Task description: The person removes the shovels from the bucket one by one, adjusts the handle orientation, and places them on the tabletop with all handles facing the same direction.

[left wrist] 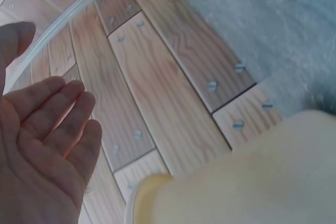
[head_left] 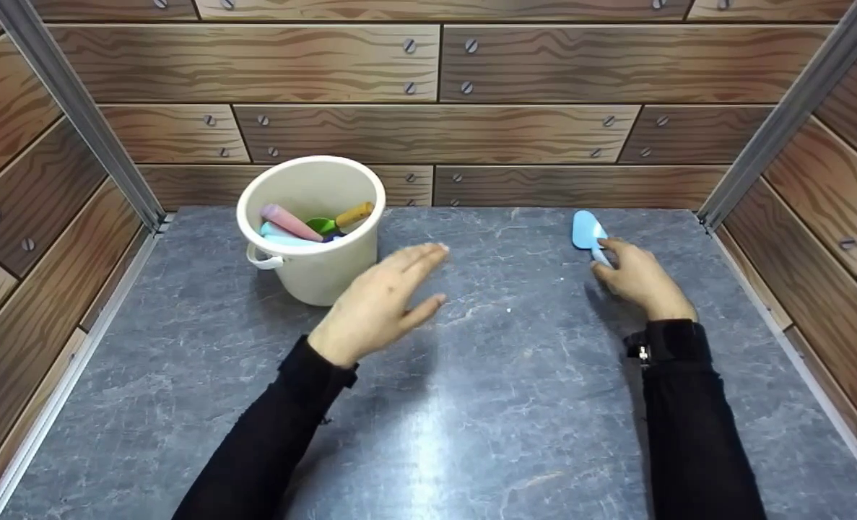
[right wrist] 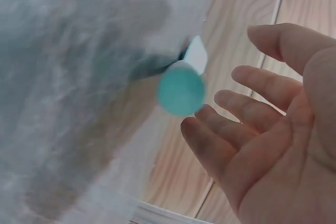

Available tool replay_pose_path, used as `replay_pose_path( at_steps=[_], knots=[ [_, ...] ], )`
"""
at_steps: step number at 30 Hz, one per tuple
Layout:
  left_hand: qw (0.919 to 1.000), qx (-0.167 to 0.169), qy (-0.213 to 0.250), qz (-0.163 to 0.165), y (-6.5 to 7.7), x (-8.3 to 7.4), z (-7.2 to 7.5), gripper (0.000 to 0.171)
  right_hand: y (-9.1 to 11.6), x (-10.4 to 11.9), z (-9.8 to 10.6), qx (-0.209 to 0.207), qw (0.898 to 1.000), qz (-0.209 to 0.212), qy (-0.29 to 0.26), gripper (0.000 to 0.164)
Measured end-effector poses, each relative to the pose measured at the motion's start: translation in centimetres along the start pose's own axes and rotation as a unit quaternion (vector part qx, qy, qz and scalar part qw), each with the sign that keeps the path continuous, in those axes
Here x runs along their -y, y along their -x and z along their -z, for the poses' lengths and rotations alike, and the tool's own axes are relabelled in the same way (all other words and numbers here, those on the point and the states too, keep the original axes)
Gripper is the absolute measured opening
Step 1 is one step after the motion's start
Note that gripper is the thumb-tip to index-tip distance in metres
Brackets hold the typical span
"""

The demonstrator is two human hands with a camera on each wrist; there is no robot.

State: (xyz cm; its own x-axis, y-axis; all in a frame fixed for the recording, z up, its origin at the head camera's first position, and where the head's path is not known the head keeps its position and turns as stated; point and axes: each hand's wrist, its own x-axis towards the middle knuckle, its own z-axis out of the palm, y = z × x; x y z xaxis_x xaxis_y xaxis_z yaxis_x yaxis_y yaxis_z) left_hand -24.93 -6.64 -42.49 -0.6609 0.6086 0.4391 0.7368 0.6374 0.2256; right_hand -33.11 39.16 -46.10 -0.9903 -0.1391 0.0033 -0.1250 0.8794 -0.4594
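A small light-blue toy shovel (head_left: 588, 230) lies on the grey tabletop at the back right, blade pointing away. My right hand (head_left: 639, 278) hovers over its handle with fingers spread and part of the handle hidden. In the right wrist view the round handle end (right wrist: 181, 92) shows just off the fingertips, and nothing is in the palm. My left hand (head_left: 385, 303) is held in the air, fingers extended, just right of a cream bucket (head_left: 327, 278). Inside the bucket are a pink-handled item (head_left: 291, 220), a green piece (head_left: 320, 225) with a yellow handle, and blue pieces.
Wood-patterned panels (head_left: 544, 65) enclose the table at the back and both sides, with metal corner posts (head_left: 771, 115). The bucket's side lug (head_left: 263, 260) sticks out at its left. The grey tabletop (head_left: 500, 404) stretches between and in front of the hands.
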Motion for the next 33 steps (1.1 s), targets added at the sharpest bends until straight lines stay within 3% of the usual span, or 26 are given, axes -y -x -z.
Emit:
replay_pose_path(
  at_steps=[7,13,22,27,33],
  knots=[
    [0.9968,-0.076,0.011,0.02,0.3,1.3,2.3,0.067,0.2,2.1,0.9,0.002,1.0,0.011,-0.009,0.069],
    [0.9879,-0.121,0.035,0.09,0.8,3.0,4.5,0.068,0.5,3.7,1.3,-0.008,0.999,0.032,-0.016,0.07],
    [0.9617,-0.17,0.074,0.202,2.4,6.7,7.4,0.071,1.0,5.9,1.5,-0.018,0.998,0.053,-0.001,0.07],
    [0.9422,-0.201,0.115,0.242,3.3,9.0,8.2,0.071,1.3,7.3,1.5,-0.007,0.998,0.057,0.012,0.071],
    [0.9225,-0.204,0.141,0.295,4.3,10.9,8.9,0.071,1.8,9.2,1.1,-0.025,0.996,0.088,0.024,0.072]
  ],
)
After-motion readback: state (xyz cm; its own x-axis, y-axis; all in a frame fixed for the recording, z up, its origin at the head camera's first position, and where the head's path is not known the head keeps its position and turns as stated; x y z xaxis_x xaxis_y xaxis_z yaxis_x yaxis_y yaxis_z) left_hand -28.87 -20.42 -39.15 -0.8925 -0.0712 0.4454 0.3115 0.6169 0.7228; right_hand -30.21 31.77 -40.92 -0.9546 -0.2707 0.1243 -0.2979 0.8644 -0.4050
